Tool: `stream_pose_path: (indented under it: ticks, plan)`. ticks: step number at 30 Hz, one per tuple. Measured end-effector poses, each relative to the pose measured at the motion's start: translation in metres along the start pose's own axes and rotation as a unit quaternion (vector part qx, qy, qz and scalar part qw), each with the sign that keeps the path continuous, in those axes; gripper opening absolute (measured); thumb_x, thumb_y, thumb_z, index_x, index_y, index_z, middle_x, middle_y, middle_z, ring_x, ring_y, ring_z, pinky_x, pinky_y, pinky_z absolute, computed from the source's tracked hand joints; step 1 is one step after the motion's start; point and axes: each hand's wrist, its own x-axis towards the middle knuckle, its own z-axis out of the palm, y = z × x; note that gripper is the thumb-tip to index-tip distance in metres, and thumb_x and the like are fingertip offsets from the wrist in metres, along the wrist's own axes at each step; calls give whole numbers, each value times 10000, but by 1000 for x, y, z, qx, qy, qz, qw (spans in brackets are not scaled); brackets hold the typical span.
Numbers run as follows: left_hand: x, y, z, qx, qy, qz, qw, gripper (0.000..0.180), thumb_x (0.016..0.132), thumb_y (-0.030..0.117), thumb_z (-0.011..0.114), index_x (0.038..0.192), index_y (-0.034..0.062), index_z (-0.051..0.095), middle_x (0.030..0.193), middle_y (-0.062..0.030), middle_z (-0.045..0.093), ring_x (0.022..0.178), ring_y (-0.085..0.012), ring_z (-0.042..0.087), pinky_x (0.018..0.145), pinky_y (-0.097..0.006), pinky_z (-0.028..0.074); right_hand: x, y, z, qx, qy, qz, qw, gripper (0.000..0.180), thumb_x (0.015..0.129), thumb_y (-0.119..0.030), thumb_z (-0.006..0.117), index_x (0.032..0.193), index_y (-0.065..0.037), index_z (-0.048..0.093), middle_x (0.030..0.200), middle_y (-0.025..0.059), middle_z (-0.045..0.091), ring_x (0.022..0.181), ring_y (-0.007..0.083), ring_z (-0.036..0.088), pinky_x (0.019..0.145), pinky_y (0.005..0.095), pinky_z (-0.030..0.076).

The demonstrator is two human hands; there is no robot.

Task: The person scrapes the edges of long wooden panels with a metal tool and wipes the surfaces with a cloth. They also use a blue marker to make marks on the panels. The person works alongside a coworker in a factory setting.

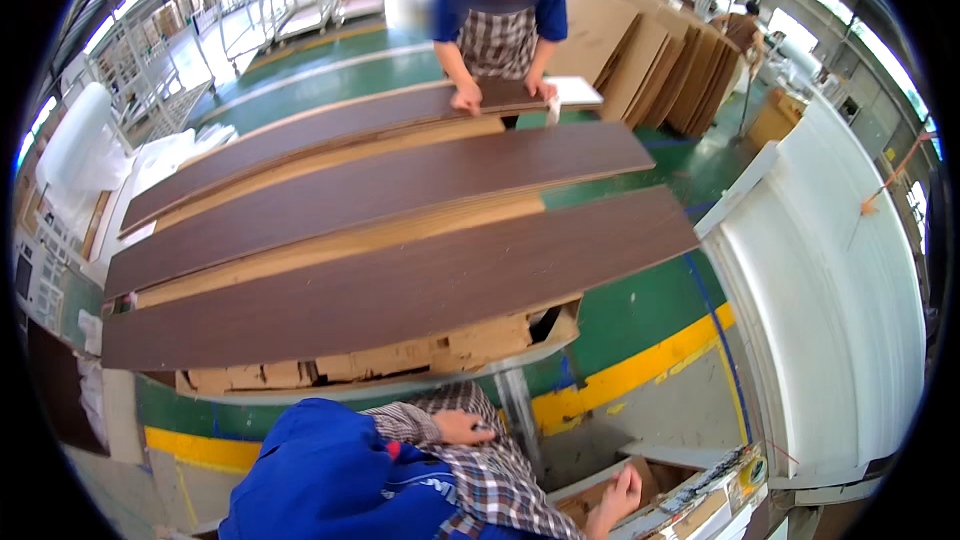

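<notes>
My left hand [463,427] is held in front of my checked apron [495,475], its fingers curled; a small dark spot shows at the fingertips, too small to name. My right hand [615,502] is over an open box [578,502] at the lower right, its fingers drawn together; whatever they hold, if anything, is hidden. Three long dark brown boards lie side by side on the worktable before me: a near board [400,285], a middle board [390,190] and a far board [310,148]. Neither of my hands touches them.
Across the table a co-worker in a checked apron [497,43] rests both hands on the far board. Flattened cardboard [470,348] lies under the near board. A large roll of white wrap [845,280] stands on the right, brown panels [665,70] lean behind, and another roll [85,145] is at left.
</notes>
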Motion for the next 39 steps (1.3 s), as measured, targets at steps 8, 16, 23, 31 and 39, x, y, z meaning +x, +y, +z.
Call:
stream_pose_path:
  ticks: [8,16,23,31,39]
  plan:
    - [-69,-43,-3,-109,312,-63,942,610,877,480,481,1241,-10,493,1311,-241,441,1178,-389,452,1003,-444,358,-1,2,158,-96,-183,70,976,241,828,41,577,1069,33,583,944,62,617,839,107,570,705,207,450]
    - [-114,-145,-103,43,657,-130,741,517,837,279,581,1237,-24,455,1369,-240,368,1275,-402,332,1062,-483,237,-32,-2,225,-183,-252,86,946,186,815,-79,660,961,33,635,765,26,616,603,60,492,545,183,377]
    - [-99,-254,-147,-18,696,-318,643,598,907,411,441,1331,-9,400,1478,-202,194,1369,-344,176,1112,-470,129,-41,17,241,-212,-268,85,936,158,830,-101,645,919,30,638,731,32,628,608,65,525,532,186,385]
    - [-32,-202,-172,12,674,-279,684,637,890,453,446,1329,-8,409,1474,-231,179,1370,-368,153,1110,-502,93,-23,21,266,-302,-396,86,863,198,856,-146,628,954,25,639,746,34,630,646,71,550,593,197,423]
    - [21,-128,-188,11,659,-237,714,665,891,450,452,1351,-22,360,1478,-230,171,1377,-374,124,1111,-502,76,39,21,277,-296,-445,42,844,192,851,-107,630,973,40,635,782,44,644,682,79,582,627,212,459]
